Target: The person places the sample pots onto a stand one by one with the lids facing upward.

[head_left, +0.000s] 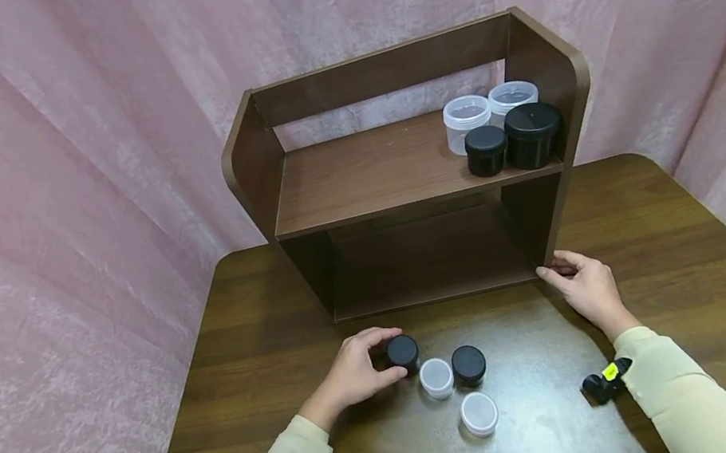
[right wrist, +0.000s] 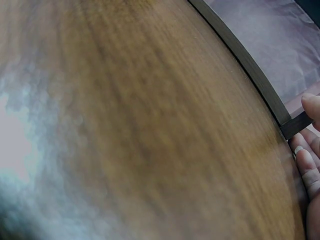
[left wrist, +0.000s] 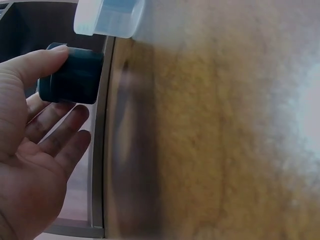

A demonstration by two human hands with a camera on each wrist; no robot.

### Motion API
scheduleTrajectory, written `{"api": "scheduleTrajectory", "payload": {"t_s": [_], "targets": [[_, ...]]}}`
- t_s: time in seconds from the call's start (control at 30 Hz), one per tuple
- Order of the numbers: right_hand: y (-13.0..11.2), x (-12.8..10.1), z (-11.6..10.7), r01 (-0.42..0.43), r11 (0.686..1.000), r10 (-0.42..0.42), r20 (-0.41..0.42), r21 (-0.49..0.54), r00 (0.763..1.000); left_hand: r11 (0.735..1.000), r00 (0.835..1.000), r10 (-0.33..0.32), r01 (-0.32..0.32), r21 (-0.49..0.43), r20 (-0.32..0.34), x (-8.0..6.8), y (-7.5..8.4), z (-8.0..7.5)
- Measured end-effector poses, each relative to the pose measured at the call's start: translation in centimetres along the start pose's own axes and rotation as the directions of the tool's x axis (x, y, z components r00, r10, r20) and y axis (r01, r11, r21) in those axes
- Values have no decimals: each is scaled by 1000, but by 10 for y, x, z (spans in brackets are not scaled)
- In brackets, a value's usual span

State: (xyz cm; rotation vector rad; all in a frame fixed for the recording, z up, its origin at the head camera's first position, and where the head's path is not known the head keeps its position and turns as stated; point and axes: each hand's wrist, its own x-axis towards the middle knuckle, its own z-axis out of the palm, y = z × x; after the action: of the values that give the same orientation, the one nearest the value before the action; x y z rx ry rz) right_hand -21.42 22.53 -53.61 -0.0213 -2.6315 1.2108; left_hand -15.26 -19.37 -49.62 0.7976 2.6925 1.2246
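My left hand (head_left: 357,371) holds a small black-lidded jar (head_left: 403,352) between thumb and fingers. In the left wrist view, the thumb lies on one side of the dark jar (left wrist: 75,75), with fingers on the other. Just beside it is a small clear jar with a white lid (head_left: 437,378). A second black jar (head_left: 469,364) and another white-lidded jar (head_left: 479,413) stand close by. My right hand (head_left: 587,290) grips the front lower corner of the brown shelf (head_left: 404,209); the right wrist view catches its thumb and fingers around the shelf edge (right wrist: 295,126).
On the upper shelf, at the right end, stand two clear jars (head_left: 466,115) behind two black jars (head_left: 532,136), one larger. The shelf sits on a wooden table (head_left: 244,377). Pink curtains (head_left: 62,134) hang behind and beside the table.
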Motion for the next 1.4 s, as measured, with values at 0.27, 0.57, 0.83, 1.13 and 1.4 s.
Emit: {"api": "scheduleTrajectory", "payload": {"t_s": [0.27,0.57,0.83,1.13,1.4], "targets": [[2,1,1,4,1000,-4,-9,6,1000,1000,998,22,-22,-10,-53,4,8,-8],[1,1,0,-2,1000,2,2,6,1000,996,985,84,-87,-13,-148,12,17,-17],[1,0,0,-9,1000,9,7,11,1000,997,986,73,-77,-16,-151,18,29,-24],[1,0,1,-7,1000,7,-4,4,1000,984,967,159,-171,-43,-201,27,49,-32],[1,0,0,-4,1000,4,-7,4,1000,958,933,251,-278,-73,-258,42,76,-41]]}}
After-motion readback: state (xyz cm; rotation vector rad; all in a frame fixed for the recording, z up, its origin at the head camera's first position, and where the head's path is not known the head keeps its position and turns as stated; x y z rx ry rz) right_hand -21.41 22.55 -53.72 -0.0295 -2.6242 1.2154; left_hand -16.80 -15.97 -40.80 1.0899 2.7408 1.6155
